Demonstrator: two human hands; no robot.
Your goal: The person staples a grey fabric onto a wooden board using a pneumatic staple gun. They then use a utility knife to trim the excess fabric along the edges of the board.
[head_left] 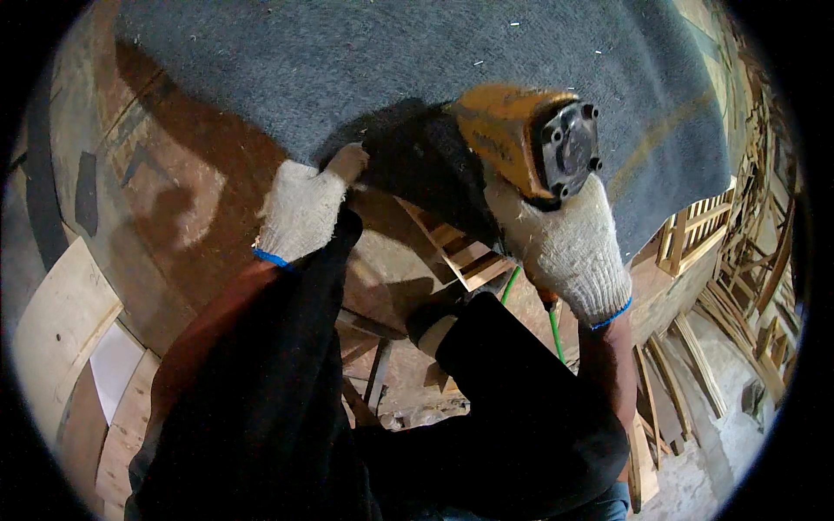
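In my right hand [565, 247], which wears a white knit glove with a blue cuff, is an orange air stapler [504, 130] with a black bolted cap. The stapler sits over the near edge of a dark grey felt sheet [408, 52]. My left hand [304, 208], gloved the same way, has its bare thumb at the felt's edge, left of the stapler. Its other fingers are mostly hidden, and the hand appears closed on that edge. A few loose staples lie on the felt. The stapler's nose is out of sight.
A green air hose [556, 337] runs down from the stapler past my knee. Below the felt shows a slatted wooden frame [465, 256]; another wooden frame [699, 230] stands at right. Wood strips [699, 365] litter the right floor. Curved plywood [65, 321] lies at left.
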